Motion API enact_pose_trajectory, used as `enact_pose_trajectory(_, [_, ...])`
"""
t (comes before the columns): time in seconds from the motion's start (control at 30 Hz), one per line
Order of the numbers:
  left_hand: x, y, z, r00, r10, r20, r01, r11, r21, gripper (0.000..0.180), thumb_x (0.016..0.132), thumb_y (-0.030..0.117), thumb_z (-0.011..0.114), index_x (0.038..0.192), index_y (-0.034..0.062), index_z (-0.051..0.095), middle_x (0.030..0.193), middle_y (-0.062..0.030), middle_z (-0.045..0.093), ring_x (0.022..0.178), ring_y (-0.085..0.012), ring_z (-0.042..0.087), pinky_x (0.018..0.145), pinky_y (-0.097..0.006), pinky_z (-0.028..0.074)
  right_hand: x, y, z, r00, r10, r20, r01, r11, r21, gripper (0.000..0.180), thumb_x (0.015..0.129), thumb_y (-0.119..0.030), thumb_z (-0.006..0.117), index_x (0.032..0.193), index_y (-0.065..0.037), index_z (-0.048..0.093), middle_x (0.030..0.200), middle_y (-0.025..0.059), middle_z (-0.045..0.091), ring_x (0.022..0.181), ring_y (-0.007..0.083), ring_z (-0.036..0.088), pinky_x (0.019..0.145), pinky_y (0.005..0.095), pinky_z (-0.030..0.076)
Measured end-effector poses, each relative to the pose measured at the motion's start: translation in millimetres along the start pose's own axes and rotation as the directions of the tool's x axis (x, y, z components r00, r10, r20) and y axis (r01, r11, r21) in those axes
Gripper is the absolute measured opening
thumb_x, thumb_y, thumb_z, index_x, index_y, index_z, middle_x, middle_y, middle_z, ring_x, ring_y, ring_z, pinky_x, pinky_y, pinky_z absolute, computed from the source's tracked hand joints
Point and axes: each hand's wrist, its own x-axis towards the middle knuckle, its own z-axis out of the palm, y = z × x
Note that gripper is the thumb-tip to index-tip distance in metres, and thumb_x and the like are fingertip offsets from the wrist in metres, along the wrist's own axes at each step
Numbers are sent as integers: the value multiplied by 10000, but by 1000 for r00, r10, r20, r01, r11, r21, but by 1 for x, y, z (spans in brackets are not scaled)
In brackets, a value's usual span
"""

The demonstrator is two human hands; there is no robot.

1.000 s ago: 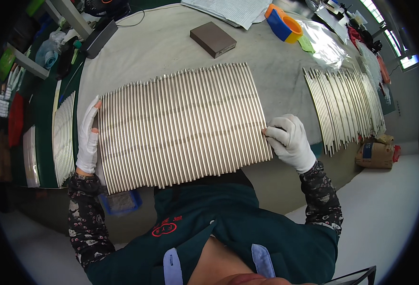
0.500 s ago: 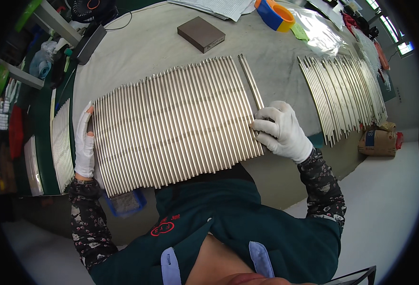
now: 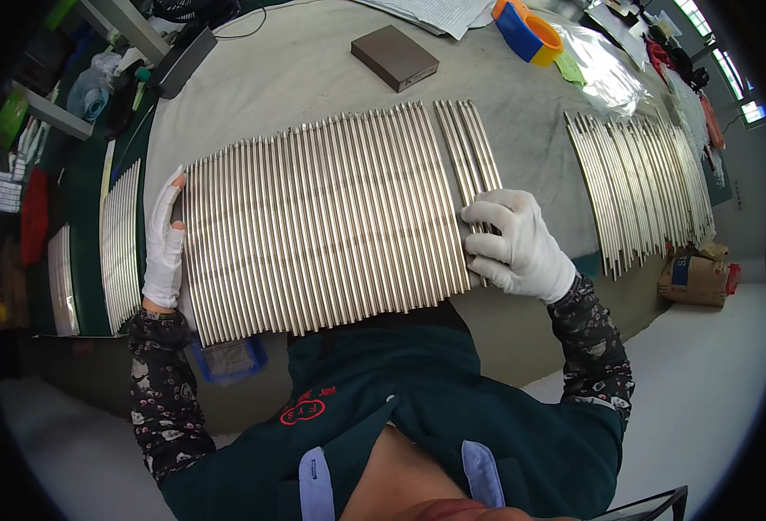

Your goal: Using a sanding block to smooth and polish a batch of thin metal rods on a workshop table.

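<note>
A wide row of shiny metal rods (image 3: pixel 322 217) lies side by side on the cloth in front of me. My left hand (image 3: pixel 165 247), in a white glove with some bare fingertips, rests along the row's left edge, fingers stretched out. To the right of the row, across a narrow gap, is a small group of several rods (image 3: pixel 468 148). My right hand (image 3: pixel 517 243), white-gloved, has its fingers curled over the lower part of this group; its palm side and the rods' lower ends are partly hidden.
More rods (image 3: pixel 647 191) lie fanned at the right, and others (image 3: pixel 121 252) at the far left. A brown box (image 3: pixel 394 56), a yellow and blue tape ring (image 3: pixel 530 35) and papers (image 3: pixel 439 13) are at the back. A blue tray (image 3: pixel 231 359) sits below the front edge.
More rods now lie apart from the row's right side, under my right hand, where about one or two lay before. My left hand stays at the left edge. The whole view has shifted slightly.
</note>
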Motion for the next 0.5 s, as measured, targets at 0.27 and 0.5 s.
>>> enact_pose_trajectory(0.27, [3, -2, 1, 1000, 24, 6, -24, 999, -31, 711, 943, 566, 433, 1430, 49, 399, 1473, -141, 396, 1384, -282, 344, 1158, -385, 218, 4, -7, -1, 999, 28, 39, -27, 999, -27, 273, 668, -205, 737, 910, -144, 628, 1040, 19, 571, 1039, 236, 544, 884, 399, 410])
enact_pose_trajectory(0.5, [5, 15, 1, 999, 35, 8, -35, 999, 17, 702, 951, 561, 422, 1422, 41, 409, 1471, -140, 402, 1382, -285, 349, 1155, -388, 226, 6, -9, 5, 999, 29, 45, -28, 1000, -6, 286, 650, -210, 754, 906, -153, 638, 1051, 16, 551, 1050, 248, 530, 886, 392, 412])
